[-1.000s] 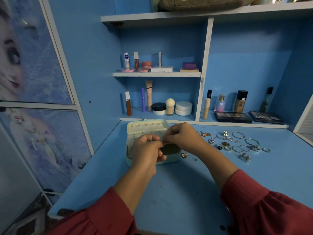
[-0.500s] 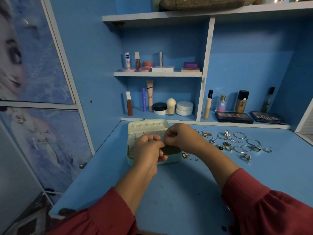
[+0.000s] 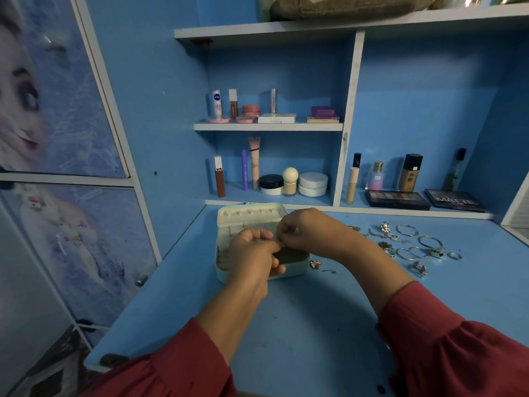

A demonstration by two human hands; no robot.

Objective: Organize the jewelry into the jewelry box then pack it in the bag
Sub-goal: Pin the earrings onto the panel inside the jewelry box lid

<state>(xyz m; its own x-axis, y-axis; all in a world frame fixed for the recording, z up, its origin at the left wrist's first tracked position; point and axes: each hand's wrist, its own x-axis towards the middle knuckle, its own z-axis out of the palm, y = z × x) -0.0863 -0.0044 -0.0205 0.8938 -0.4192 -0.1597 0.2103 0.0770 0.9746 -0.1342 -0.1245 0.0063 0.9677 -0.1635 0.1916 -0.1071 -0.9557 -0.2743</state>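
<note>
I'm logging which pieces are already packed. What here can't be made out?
Head view:
- What the left hand and right hand pinch: too small, hidden by fingers.
- Jewelry box contents: covered by both hands.
- Loose jewelry details: small, blurred.
- Bag on top shelf: cut off by the frame's upper edge.

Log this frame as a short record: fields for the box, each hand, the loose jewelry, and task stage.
box: mint jewelry box, lid open, on blue desk
left hand: over the box, fingers curled; held item too small to tell
right hand: over the box, fingertips meet the left's
loose jewelry: rings and bangles right of box; butterfly piece beside box
stage: organizing; much jewelry outside the box
</note>
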